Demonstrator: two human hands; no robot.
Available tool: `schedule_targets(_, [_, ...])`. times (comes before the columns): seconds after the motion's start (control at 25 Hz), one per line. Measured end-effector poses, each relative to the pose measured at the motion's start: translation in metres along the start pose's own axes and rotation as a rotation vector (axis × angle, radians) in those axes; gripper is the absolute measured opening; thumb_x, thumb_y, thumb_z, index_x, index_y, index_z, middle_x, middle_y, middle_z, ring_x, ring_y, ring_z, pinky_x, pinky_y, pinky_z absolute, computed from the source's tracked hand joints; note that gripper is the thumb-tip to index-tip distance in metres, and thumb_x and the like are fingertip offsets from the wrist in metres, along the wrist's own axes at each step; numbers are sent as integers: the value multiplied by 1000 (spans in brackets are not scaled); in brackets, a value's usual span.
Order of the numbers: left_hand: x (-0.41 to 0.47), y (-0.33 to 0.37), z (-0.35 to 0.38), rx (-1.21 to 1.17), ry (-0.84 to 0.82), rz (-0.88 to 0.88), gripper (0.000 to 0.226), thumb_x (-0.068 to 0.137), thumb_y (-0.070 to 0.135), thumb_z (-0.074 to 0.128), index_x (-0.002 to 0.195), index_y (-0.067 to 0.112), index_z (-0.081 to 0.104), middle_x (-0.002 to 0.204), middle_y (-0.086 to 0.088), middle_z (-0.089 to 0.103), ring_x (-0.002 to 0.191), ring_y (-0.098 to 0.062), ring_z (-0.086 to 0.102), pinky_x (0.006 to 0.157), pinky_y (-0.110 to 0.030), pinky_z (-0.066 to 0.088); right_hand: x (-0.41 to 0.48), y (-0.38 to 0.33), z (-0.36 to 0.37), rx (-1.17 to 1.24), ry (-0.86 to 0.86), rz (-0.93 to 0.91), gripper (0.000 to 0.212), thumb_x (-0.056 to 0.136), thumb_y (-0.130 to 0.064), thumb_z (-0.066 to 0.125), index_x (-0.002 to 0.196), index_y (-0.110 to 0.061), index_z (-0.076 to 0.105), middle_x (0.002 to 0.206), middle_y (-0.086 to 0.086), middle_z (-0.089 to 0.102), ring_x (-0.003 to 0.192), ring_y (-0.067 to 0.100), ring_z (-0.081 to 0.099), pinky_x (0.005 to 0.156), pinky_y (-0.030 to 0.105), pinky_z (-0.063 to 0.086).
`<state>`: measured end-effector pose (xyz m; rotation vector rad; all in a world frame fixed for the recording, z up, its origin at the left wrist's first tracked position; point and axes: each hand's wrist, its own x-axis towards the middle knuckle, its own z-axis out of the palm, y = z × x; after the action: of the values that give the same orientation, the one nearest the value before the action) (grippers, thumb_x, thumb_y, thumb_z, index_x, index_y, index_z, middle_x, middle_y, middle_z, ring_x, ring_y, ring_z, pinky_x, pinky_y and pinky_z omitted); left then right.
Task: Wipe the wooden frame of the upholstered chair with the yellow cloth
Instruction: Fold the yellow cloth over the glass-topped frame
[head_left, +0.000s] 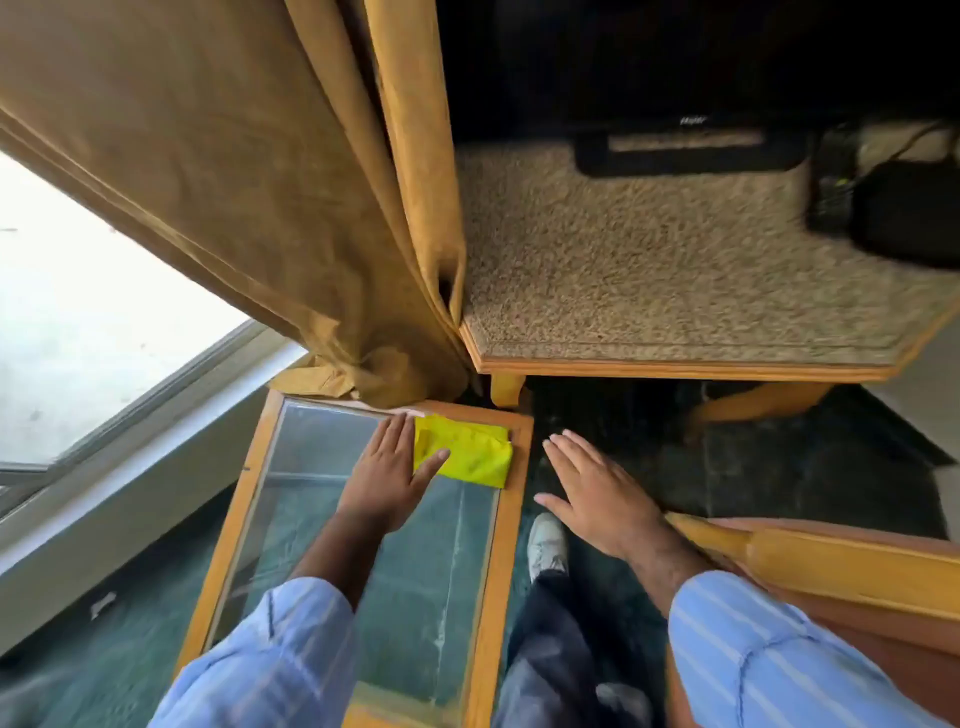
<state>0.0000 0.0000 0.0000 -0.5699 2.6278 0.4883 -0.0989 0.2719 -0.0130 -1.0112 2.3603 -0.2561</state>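
A folded yellow cloth (467, 452) lies on the far right corner of a glass-topped table with a wooden rim (506, 519). My left hand (387, 478) hovers flat over the glass, fingers spread, its thumb overlapping the cloth's left edge. My right hand (592, 493) is open with fingers apart, above the dark floor to the right of the table. The upholstered chair's wooden frame (831, 566) shows at the lower right, with orange-brown padding (857, 629) below it, close to my right forearm.
A mustard curtain (270, 182) hangs at the upper left, its hem resting on the table's far end. A carpet-topped wooden stand (675, 366) holds a black TV base (685, 148) and a black box (909, 218). A white shoe (545, 545) stands between table and chair.
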Motion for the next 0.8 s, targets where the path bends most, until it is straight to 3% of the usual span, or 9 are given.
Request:
schedule_targets(0.12, [38,-51,55,-33,-131,-199,79,101,57,43,156,1,32,167,-18,29,157,-30,20,130,-40,7,50,12,58,246,-120,176,69,106,-46,50,160,-9,32,167,11,36,155,25,32,125,36,28])
schedule_targets(0.24, [73,-87,96,65,-244,-239,62,101,53,50,143,8,54,162,-15,41,153,-30,32,127,-43,18,101,6,100,484,-146,305,61,104,-45,55,150,-6,48,160,17,46,145,31,47,116,38,40])
schedule_targets(0.4, [115,-108,136,-142,-183,-357,54,96,46,63,130,4,61,136,-23,63,126,-38,57,104,-42,44,147,-6,155,648,-127,421,56,101,-50,58,138,-8,57,136,19,63,124,35,60,97,39,51])
schedule_targets(0.56, [132,-101,161,-263,-76,-463,57,93,48,66,125,2,57,125,-26,63,116,-42,60,96,-46,49,177,-19,186,938,32,704,52,94,-40,72,131,-8,54,126,15,66,114,35,65,89,40,53])
schedule_targets(0.68, [141,-96,168,-637,2,-607,32,97,34,65,114,7,60,116,-23,68,103,-39,65,86,-47,58,196,-13,198,1280,62,904,42,86,-25,82,119,-5,64,121,10,68,111,32,68,90,39,56])
schedule_targets(0.8, [125,-76,163,-1073,31,-671,5,99,20,63,103,21,65,105,-7,70,93,-22,66,66,-36,61,190,-16,185,1406,11,888,18,72,-28,80,82,-17,70,104,13,77,96,32,72,84,44,59])
